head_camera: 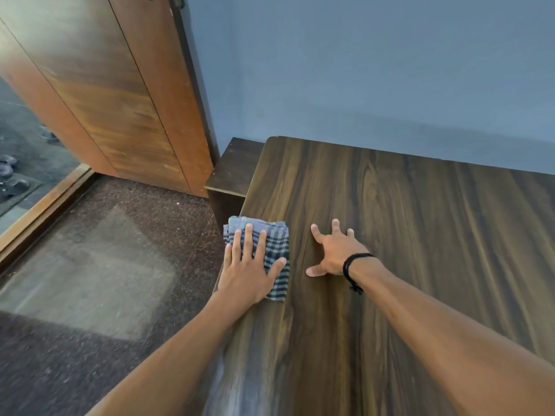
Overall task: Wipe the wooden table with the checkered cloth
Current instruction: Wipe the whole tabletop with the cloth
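A folded blue and black checkered cloth (274, 238) lies at the left edge of the dark wooden table (405, 223), slightly overhanging it. My left hand (249, 265) presses flat on the cloth with straight, spread fingers. A little to the right, my right hand (335, 250) rests on the bare tabletop, fingers spread and fingertips touching the wood, a black cord bracelet at its wrist. The two hands are apart, with a strip of bare wood between them.
A lower dark wooden ledge (234, 172) adjoins the table's far left corner. A brown wooden door (120, 94) stands open at the left against the blue wall (375, 61). Speckled dark floor (99, 265) lies left of the table. Footwear (12, 175) sits beyond the threshold.
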Demonstrator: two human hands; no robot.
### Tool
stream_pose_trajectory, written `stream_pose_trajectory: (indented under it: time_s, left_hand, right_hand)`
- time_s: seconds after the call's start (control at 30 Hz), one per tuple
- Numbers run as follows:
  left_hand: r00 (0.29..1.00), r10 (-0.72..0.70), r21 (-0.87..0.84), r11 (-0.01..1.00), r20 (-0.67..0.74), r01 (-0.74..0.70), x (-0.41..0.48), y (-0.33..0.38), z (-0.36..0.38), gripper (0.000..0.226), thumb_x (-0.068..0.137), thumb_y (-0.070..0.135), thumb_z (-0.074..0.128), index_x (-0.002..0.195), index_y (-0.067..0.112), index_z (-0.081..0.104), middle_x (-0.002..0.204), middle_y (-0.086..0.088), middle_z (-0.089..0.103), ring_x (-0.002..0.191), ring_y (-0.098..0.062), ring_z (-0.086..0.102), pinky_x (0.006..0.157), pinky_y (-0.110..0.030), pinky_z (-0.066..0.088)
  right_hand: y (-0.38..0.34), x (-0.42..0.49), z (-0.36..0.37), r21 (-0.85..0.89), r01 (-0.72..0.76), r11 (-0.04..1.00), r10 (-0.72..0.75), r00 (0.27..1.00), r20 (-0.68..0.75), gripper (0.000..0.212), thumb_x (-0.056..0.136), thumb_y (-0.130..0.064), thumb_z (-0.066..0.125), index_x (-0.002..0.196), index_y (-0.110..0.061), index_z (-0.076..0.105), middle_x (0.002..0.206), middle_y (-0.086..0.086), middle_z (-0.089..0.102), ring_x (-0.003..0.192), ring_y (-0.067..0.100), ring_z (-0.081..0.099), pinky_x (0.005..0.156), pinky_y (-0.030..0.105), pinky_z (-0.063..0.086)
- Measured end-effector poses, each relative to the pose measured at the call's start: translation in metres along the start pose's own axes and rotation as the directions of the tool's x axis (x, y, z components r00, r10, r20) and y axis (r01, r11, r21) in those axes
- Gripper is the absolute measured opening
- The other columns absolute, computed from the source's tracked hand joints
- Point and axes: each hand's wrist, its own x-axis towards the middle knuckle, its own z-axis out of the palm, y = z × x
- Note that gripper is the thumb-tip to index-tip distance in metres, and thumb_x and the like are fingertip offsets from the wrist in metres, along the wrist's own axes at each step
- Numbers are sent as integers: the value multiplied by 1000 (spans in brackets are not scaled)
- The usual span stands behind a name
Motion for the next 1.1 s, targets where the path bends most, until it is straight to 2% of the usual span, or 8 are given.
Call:
stream_pose_trajectory:
  time_s: [0.13,0.27,0.43,0.53,0.7,0.83,0.97,1.1]
  left_hand:
    - [997,52,10,999,-57,-51,-30,-4,11,82,92,73,4,157,25,-9,164,-9,-14,151,-28,-11,121,-42,-4]
    - [994,89,-3,996,-63,-89,-64,-17,24,84,90,77,4,157,25,1,164,-4,-2,152,-27,5,120,-44,11]
    - [995,78,7,997,-61,-77,-24,-12,12,97,72,81,-23,153,26,-18,163,-5,-17,151,-26,-7,121,-43,3]
    - [998,28,-2,1000,-58,-28,-21,-5,9,96,75,78,-15,155,25,-11,164,-6,-14,151,-26,-8,122,-43,4]
    - [993,109,18,994,-37,-108,-79,-19,32,83,82,79,-14,149,32,-27,161,-1,-23,149,-22,-19,119,-39,-7]
    - [990,137,22,990,-31,-137,-72,-27,20,86,82,80,-13,151,29,-22,163,-4,-17,151,-25,-10,119,-40,-2]
    - [995,100,-14,995,6,-100,-25,-11,-5,81,93,71,10,156,26,-13,164,-7,-17,150,-25,-14,121,-41,-5]
    - [980,191,-13,981,-48,-192,-91,-31,24,78,92,76,1,152,31,-21,162,-3,-24,149,-23,-22,119,-38,-11]
  right_hand:
    - [-7,-2,-2,-1,8,1000,-8,1000,4,121,82,-52,81,163,-32,-6,168,18,-17,151,54,-4,120,62,21]
    - [-4,-2,0,28,2,1000,-2,1000,-1,121,80,-50,83,163,-34,-5,168,16,-19,151,53,-6,117,66,26]
    - [-7,-4,-3,61,-7,998,6,1000,10,119,83,-47,82,162,-33,-6,167,14,-22,152,50,-9,116,67,27]
    - [-6,-8,2,65,-14,998,14,1000,-6,117,84,-46,81,163,-34,-5,168,14,-21,153,48,-9,116,67,27]
    - [-5,-12,3,79,-12,997,14,1000,-26,114,85,-45,80,163,-34,-3,169,14,-17,153,48,-7,117,66,27]
    - [-5,-11,3,57,-18,998,20,999,-43,109,88,-46,77,163,-32,0,169,18,-13,153,49,-4,118,65,24]
    - [-5,-9,4,-12,-9,1000,8,998,-59,110,88,-52,74,164,-27,-1,167,25,-8,153,50,1,123,56,17]
    - [-5,-10,8,-10,-22,1000,22,998,-62,109,87,-53,74,164,-32,0,169,20,-8,153,50,3,120,56,22]
